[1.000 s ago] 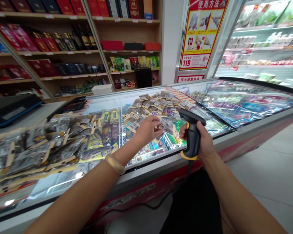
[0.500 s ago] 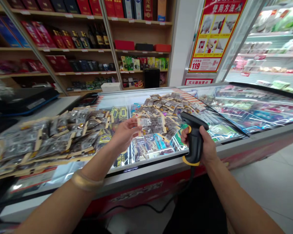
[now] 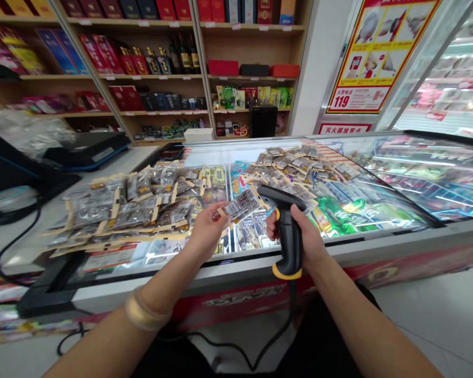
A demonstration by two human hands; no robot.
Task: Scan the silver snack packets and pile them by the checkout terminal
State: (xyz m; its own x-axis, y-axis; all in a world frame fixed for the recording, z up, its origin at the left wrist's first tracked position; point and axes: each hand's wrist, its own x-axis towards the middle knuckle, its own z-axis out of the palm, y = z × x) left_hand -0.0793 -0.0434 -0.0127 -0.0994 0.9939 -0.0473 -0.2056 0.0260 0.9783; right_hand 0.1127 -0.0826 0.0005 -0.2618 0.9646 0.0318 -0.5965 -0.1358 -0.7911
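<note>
My left hand (image 3: 205,229) pinches a small clear snack packet (image 3: 241,205) and holds it up with its barcode side toward the scanner. My right hand (image 3: 305,239) grips a black handheld barcode scanner (image 3: 287,226) with yellow trim, its head pointing left at the packet from a few centimetres away. A cable hangs from the scanner's base. Both hands hover over the glass lid (image 3: 374,210) of a chest freezer. One pile of similar packets (image 3: 126,207) lies on the glass to the left and another pile (image 3: 295,165) behind the scanner.
A dark till device (image 3: 86,149) and cables sit on the counter at the left. Wooden shelves (image 3: 173,79) of boxed goods and bottles stand behind. A red and yellow poster (image 3: 382,52) and an open chiller (image 3: 453,84) are at the right.
My left hand picked a packet off the right pile and brought it down in front of the scanner. My view has swung left, so the counter and till show more.
</note>
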